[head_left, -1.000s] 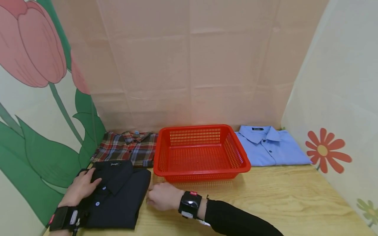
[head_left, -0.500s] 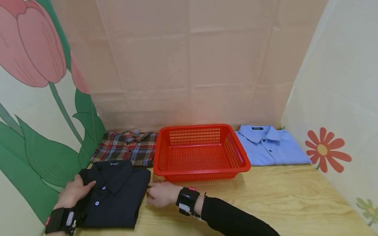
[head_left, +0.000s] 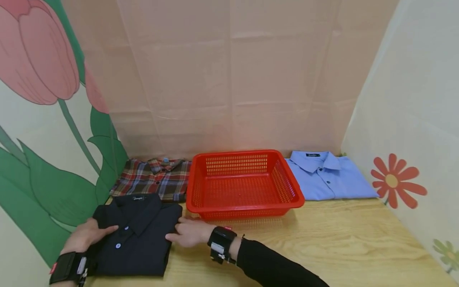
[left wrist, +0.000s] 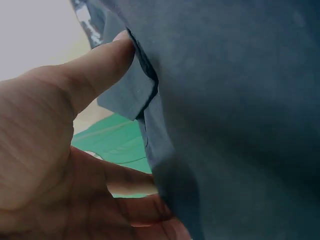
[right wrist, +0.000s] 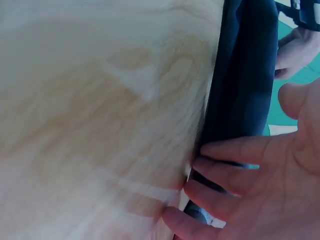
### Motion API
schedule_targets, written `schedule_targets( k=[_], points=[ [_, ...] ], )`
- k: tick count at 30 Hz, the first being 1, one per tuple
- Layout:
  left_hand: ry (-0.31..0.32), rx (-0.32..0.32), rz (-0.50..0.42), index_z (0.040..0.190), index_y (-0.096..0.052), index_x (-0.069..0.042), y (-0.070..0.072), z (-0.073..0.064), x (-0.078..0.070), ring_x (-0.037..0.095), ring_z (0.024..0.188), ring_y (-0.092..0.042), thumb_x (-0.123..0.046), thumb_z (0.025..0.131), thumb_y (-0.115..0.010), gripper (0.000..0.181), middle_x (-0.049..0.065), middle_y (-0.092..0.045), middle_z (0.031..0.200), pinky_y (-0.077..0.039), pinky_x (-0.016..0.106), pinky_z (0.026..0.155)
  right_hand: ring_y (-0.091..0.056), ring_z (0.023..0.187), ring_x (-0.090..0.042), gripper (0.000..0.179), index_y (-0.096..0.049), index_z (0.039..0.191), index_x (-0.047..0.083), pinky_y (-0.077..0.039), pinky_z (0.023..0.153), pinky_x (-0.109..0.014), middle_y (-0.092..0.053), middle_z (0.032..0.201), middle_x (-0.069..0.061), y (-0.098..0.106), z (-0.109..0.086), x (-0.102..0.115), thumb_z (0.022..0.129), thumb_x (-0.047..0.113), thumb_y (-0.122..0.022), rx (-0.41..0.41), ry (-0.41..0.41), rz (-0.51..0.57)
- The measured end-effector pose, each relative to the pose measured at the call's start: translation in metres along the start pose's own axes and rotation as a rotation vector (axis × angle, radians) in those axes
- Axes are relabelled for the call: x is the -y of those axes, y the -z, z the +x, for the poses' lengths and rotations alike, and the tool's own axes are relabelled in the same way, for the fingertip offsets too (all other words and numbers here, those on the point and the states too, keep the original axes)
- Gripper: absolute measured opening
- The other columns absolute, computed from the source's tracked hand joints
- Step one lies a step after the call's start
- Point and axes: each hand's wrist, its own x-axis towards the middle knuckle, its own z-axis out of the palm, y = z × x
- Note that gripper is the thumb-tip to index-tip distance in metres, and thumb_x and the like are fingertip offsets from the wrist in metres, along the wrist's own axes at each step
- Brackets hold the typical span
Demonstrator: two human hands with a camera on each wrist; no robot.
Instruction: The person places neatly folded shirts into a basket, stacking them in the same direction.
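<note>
A folded dark navy shirt (head_left: 143, 239) with pale buttons lies at the table's front left. My left hand (head_left: 84, 235) is at its left edge, the thumb (left wrist: 107, 57) stretched over the top. In the left wrist view the other fingertips pass out of sight behind the cloth edge. On the opposite side my right hand (head_left: 190, 232) touches the shirt's right edge, its thumb over the cloth in the head view. The right wrist view has its fingers (right wrist: 220, 200) extended and spread along that edge, close to the wood.
Behind the navy shirt lies a folded plaid shirt (head_left: 143, 179). A red plastic basket (head_left: 244, 213) with nothing in it stands at the middle back of the wooden table (head_left: 322, 247). To its right is a folded light-blue shirt (head_left: 344, 183). Printed sheets hang around the table.
My left hand has slid off the top of the navy shirt to its left edge. My right hand has moved slightly left, extending its thumb over the right edge. The shirt stays in place.
</note>
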Motion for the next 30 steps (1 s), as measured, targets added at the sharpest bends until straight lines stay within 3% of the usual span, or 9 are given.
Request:
schedule_targets(
  k=[5, 8, 10, 12, 15, 18, 22, 27, 30],
  points=[
    [0.064, -0.033, 0.011, 0.094, -0.049, 0.016, 0.000, -0.002, -0.006, 0.040, 0.080, -0.059, -0.066, 0.082, -0.061, 0.085, 0.027, -0.054, 0.081, -0.052, 0.051, 0.075, -0.055, 0.098, -0.011, 0.056, -0.069, 0.115, 0.007, -0.044, 0.080, -0.022, -0.061, 0.115, -0.002, 0.000, 0.006, 0.004, 0.100, 0.055, -0.043, -0.027, -0.003, 0.084],
    [0.076, -0.039, 0.011, 0.079, -0.051, 0.006, -0.001, -0.003, -0.007, 0.034, 0.073, -0.057, -0.067, 0.082, -0.061, 0.073, 0.019, -0.051, 0.073, -0.051, 0.046, 0.070, -0.052, 0.071, -0.012, 0.050, -0.067, 0.100, 0.001, -0.039, 0.063, -0.021, -0.059, 0.085, -0.002, 0.001, 0.010, 0.005, 0.100, 0.048, -0.049, -0.034, 0.004, 0.262],
    [0.075, -0.037, 0.010, 0.071, -0.050, -0.002, -0.002, -0.003, -0.007, 0.031, 0.070, -0.055, -0.068, 0.082, -0.059, 0.067, 0.014, -0.048, 0.070, -0.049, 0.043, 0.067, -0.051, 0.069, -0.011, 0.049, -0.065, 0.109, -0.002, -0.040, 0.062, -0.021, -0.060, 0.086, -0.002, 0.002, 0.012, 0.006, 0.099, 0.045, -0.054, -0.047, -0.032, 0.420],
    [0.068, -0.028, 0.010, 0.070, -0.050, -0.004, -0.003, -0.003, -0.007, 0.030, 0.070, -0.055, -0.067, 0.083, -0.058, 0.066, 0.013, -0.048, 0.069, -0.049, 0.043, 0.067, -0.060, 0.084, -0.013, 0.055, -0.057, 0.126, -0.004, -0.047, 0.070, -0.023, -0.066, 0.106, -0.004, 0.002, 0.013, 0.010, 0.096, 0.042, -0.060, -0.052, -0.097, 0.613],
    [0.044, -0.006, 0.013, 0.078, -0.053, 0.003, -0.005, -0.001, -0.007, 0.032, 0.073, -0.055, -0.066, 0.086, -0.057, 0.070, 0.016, -0.050, 0.073, -0.050, 0.046, 0.070, -0.051, 0.124, -0.019, 0.078, -0.029, 0.152, 0.000, -0.049, 0.095, -0.033, -0.043, 0.150, -0.010, -0.001, 0.013, 0.017, 0.094, 0.036, -0.065, -0.079, -0.185, 0.852],
    [0.003, 0.008, 0.006, 0.086, -0.053, 0.010, -0.007, -0.001, -0.006, 0.031, 0.073, -0.055, -0.062, 0.088, -0.057, 0.072, 0.017, -0.050, 0.075, -0.050, 0.043, 0.068, -0.044, 0.135, -0.027, 0.081, -0.021, 0.153, 0.000, -0.048, 0.099, -0.042, -0.032, 0.157, -0.014, -0.008, 0.017, 0.022, 0.092, 0.022, -0.069, -0.113, -0.199, 1.054],
    [-0.049, 0.023, -0.002, 0.100, -0.050, 0.022, -0.006, -0.002, -0.005, 0.040, 0.081, -0.058, -0.053, 0.091, -0.059, 0.076, 0.030, -0.053, 0.086, -0.051, 0.045, 0.073, -0.049, 0.126, -0.027, 0.068, -0.034, 0.145, 0.002, -0.045, 0.102, -0.045, -0.045, 0.144, -0.012, -0.017, 0.022, 0.022, 0.088, 0.005, -0.071, -0.170, -0.202, 1.206],
    [-0.132, 0.072, -0.023, 0.124, -0.028, 0.033, -0.003, -0.003, 0.000, 0.061, 0.112, -0.045, -0.023, 0.095, -0.057, 0.069, 0.052, -0.036, 0.122, -0.046, 0.058, 0.093, -0.057, 0.091, -0.019, 0.032, -0.055, 0.113, 0.001, -0.046, 0.079, -0.030, -0.060, 0.107, -0.007, -0.019, 0.026, 0.022, 0.086, 0.002, -0.072, -0.165, -0.236, 1.252],
    [-0.162, 0.050, -0.042, 0.123, -0.031, 0.033, -0.002, -0.003, 0.004, 0.057, 0.107, -0.049, -0.014, 0.093, -0.056, 0.061, 0.052, -0.039, 0.119, -0.047, 0.057, 0.092, -0.057, 0.079, -0.012, 0.017, -0.064, 0.102, 0.004, -0.044, 0.070, -0.023, -0.066, 0.093, -0.002, -0.017, 0.027, 0.023, 0.087, 0.002, -0.071, -0.148, -0.184, 1.245]
  ],
)
